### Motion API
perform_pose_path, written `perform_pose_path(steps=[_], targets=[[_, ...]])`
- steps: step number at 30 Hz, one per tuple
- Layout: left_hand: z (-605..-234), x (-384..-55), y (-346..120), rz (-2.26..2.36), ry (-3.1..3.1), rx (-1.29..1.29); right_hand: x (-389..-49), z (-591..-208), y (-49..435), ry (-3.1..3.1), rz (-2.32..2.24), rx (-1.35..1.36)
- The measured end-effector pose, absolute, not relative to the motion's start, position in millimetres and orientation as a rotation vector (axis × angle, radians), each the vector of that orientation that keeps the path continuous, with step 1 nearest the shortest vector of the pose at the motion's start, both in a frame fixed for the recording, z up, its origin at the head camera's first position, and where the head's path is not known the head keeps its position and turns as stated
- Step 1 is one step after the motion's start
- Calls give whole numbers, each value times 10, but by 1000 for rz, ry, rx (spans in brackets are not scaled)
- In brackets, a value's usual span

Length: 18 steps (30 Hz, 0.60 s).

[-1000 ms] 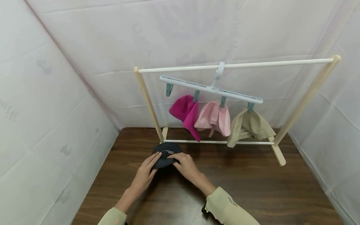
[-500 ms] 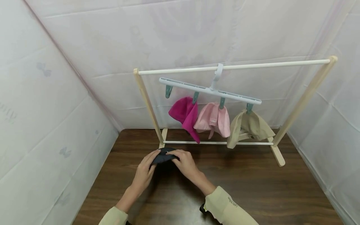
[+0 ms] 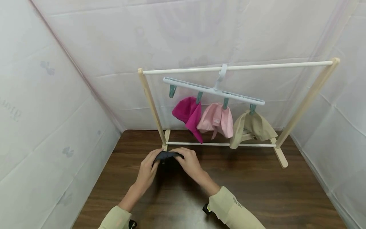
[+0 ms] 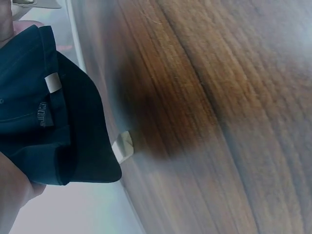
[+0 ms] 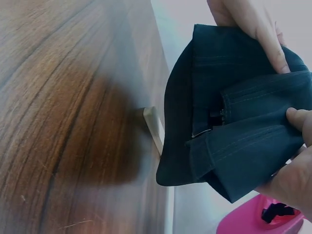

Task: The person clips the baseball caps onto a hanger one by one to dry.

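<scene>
A dark navy baseball cap (image 3: 166, 155) is held above the table between both hands. My left hand (image 3: 147, 168) grips its left side and my right hand (image 3: 188, 162) grips the right side, thumbs underneath. The right wrist view shows the cap (image 5: 243, 102) folded inward at its back strap, with the brim pointing down toward the table. Fingers of the left hand (image 5: 256, 24) press on the fabric there. In the left wrist view the cap (image 4: 29, 107) shows a small pale tag on its band.
A wooden rack with a white top bar (image 3: 257, 66) carries a pale blue clip hanger (image 3: 197, 86). Clips hold a magenta cap (image 3: 188, 113), a light pink cap (image 3: 215, 119) and a beige cap (image 3: 253, 127). The leftmost clip (image 3: 172, 91) hangs without a cap. The brown wooden table (image 3: 243, 184) lies below, with white sheets around it.
The cap has tilted in my hands: its white lettering and rounded top, visible a second ago, have turned out of sight. Both hands keep their hold; the hanging caps stay put.
</scene>
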<state>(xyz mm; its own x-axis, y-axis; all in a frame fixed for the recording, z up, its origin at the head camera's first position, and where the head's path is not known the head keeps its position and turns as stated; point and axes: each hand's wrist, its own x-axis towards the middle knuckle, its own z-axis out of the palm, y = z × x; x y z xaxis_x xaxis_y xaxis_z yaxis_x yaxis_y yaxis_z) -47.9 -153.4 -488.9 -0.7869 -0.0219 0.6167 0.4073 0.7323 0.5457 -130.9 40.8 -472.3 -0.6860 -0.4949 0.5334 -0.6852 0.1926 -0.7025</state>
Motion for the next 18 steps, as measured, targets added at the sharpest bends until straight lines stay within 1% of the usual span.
perform_pose_path(steps=[8, 13, 18], targets=[[-4805, -449, -1490, -973, -2441, -243, -1293, -4616, 436, -2327, 1535, 1114], [-4729, -491, -1472, -924, -2435, -268, -1355, -4529, 448, -2315, 1517, 1110], [-4636, -548, -1439, -940, -2408, -239, -1407, -4444, 450, -2332, 1525, 1105]])
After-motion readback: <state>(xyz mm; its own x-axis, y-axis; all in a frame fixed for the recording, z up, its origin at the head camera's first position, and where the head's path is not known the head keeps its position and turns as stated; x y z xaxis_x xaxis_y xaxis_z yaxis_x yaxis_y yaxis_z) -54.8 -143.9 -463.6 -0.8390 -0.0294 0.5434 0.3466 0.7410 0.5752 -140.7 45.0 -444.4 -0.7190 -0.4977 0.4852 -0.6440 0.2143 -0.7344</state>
